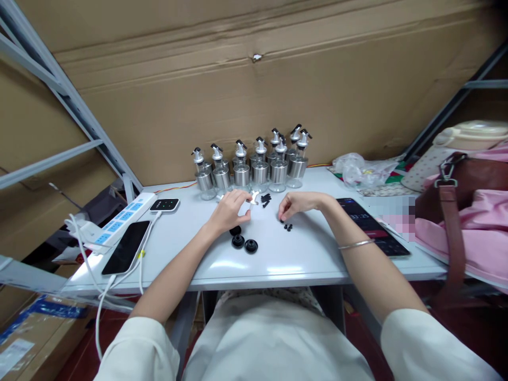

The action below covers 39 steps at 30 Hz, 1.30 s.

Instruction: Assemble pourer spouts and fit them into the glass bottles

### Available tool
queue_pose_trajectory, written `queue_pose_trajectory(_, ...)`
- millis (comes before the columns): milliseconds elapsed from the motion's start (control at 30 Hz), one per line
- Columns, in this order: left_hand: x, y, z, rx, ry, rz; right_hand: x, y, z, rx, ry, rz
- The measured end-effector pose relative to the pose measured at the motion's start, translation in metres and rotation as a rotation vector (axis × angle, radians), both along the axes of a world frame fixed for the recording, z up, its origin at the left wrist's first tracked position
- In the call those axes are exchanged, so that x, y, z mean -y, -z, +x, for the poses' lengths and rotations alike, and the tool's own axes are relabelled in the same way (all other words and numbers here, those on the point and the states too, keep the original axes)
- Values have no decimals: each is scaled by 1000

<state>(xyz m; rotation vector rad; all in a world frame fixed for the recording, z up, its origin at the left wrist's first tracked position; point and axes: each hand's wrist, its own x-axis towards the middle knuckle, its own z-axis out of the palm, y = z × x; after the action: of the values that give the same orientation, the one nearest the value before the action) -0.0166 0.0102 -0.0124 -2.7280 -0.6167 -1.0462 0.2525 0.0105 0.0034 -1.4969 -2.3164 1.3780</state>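
Note:
My left hand [232,210] is curled over the table, thumb and forefinger around something small and pale that I cannot make out. Just past its fingertips lie white spout-like pieces [254,198] and several thin black levers [265,199]. Below that wrist are three round black caps, one [251,246] nearest me and one partly under the wrist. My right hand [291,205] reaches down in a pinch, fingertips on a small black piece [282,220] at the tabletop. Beside it sit a few more tiny black plugs [288,228].
Several glass-and-steel dispenser bottles [260,172] with pour spouts line the back, against cardboard [278,100]. At left are a power strip [123,219], a phone [126,247], a small device [164,205] and white cables. A tablet [371,230], plastic bag [353,169] and pink bag [468,227] occupy the right.

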Motion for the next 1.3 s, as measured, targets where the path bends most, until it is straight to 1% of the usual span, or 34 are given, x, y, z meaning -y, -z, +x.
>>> queue_pose_trajectory(133, 0, 0, 0, -15, -10, -13, -4, 5, -3, 2, 43, 99)
queue_pose_trajectory(267, 2, -2, 0, -34, -22, -28, -4, 8, -12, -17, 78, 186)
queue_pose_trajectory(400, 2, -2, 0, -49, -27, -44, -3, 8, -22, -46, 40, 193)
queue_pose_trajectory(467, 2, -2, 0, -51, -27, -51, -3, 7, -22, -22, 41, 201)
queue_pose_trajectory(600, 2, -1, 0, -44, -25, -56, -5, 5, -12, 101, 114, 292)
queue_pose_trajectory(667, 2, -1, 0, -51, -30, -67, -5, 5, -11, 112, 104, 278)
queue_pose_trajectory(767, 2, -1, 0, -59, -27, -86, -6, 6, -17, 80, 69, 236)
queue_pose_trajectory(933, 1, 0, 0, -43, -24, -85, -7, 2, -22, 147, 124, 301)
queue_pose_trajectory(1100, 0, 1, 0, -40, -16, -66, -5, -2, -24, 206, 102, 239)
queue_pose_trajectory(1200, 0, 2, 1, -50, -22, -77, -6, -3, -32, 186, 92, 244)
queue_pose_trajectory(1300, 0, 2, 1, -40, -20, -81, -8, -4, -33, 204, 116, 243)
